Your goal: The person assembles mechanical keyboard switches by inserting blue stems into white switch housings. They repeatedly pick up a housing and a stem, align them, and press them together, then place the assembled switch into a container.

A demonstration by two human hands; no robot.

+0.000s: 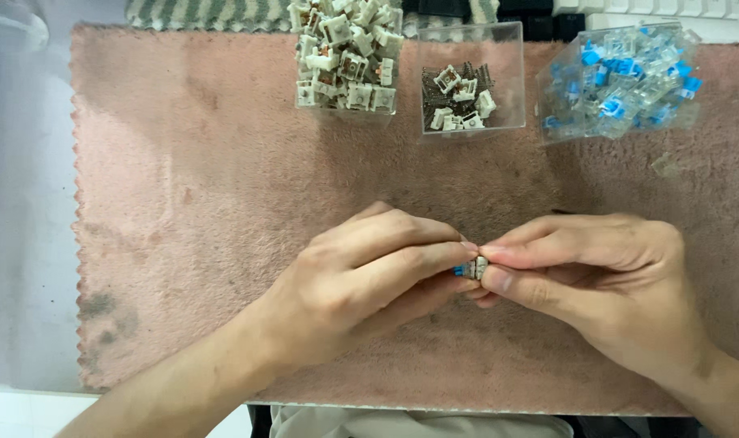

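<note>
Grip: a small keyboard switch (473,267) — a pale housing with a blue part showing at its left — was pinched between the fingertips of both hands, just above the pink fleece mat (183,203), near its middle and towards the front edge; the left hand (369,276) closed thumb and forefinger on the blue side, the right hand (596,280) closed thumb and forefinger on the pale side; neither hand was slack, and most of the switch was hidden by the fingers. Handling, as a judgement: a part this small is best held by its flat sides, the two halves kept square to one another and pressed evenly, low over the mat so that a dropped piece stays put. Surroundings: along the far edge stood three clear boxes, well apart from the hands — one heaped with white-and-brown switches (347,57); one holding a few white parts and small dark springs (464,97); one, tilted, full of clear-and-blue switches (621,81); one clear loose piece (664,165) lay on the mat near it.
</note>
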